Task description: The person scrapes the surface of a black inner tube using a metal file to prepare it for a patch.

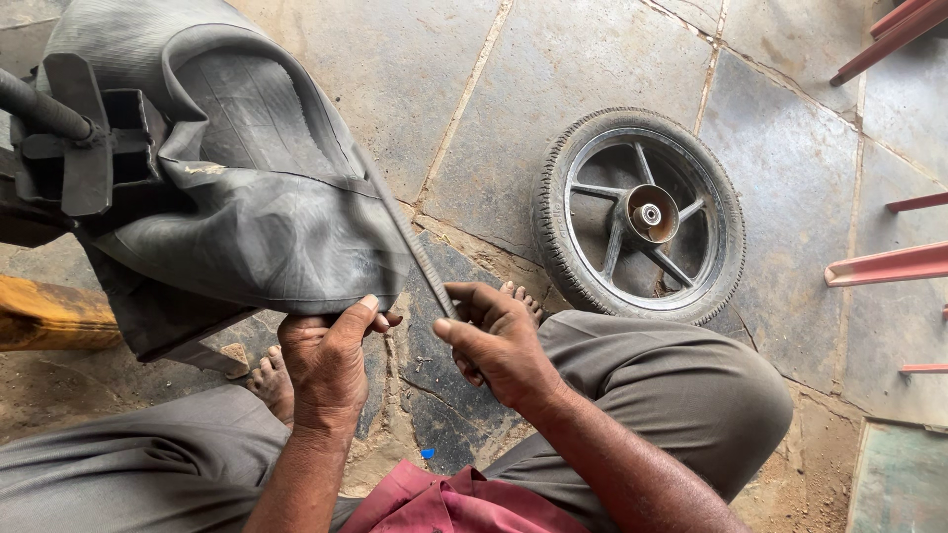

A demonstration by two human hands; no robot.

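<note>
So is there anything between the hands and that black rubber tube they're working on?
Nothing visible. The left hand already grips the lower edge of the black inner tube, and the right hand holds a thin rasp-like tool laid against the rubber.

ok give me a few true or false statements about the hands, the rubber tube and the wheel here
1. The left hand grips the edge of the black inner tube. True.
2. The right hand holds a hammer. False: it holds a thin rasp-like tool laid against the tube.
3. The wheel lies flat on the stone floor. True.
4. The wheel rests on the person's lap. False: it lies apart, beyond the right knee.
5. The person wears shoes. False: bare toes show.
</note>
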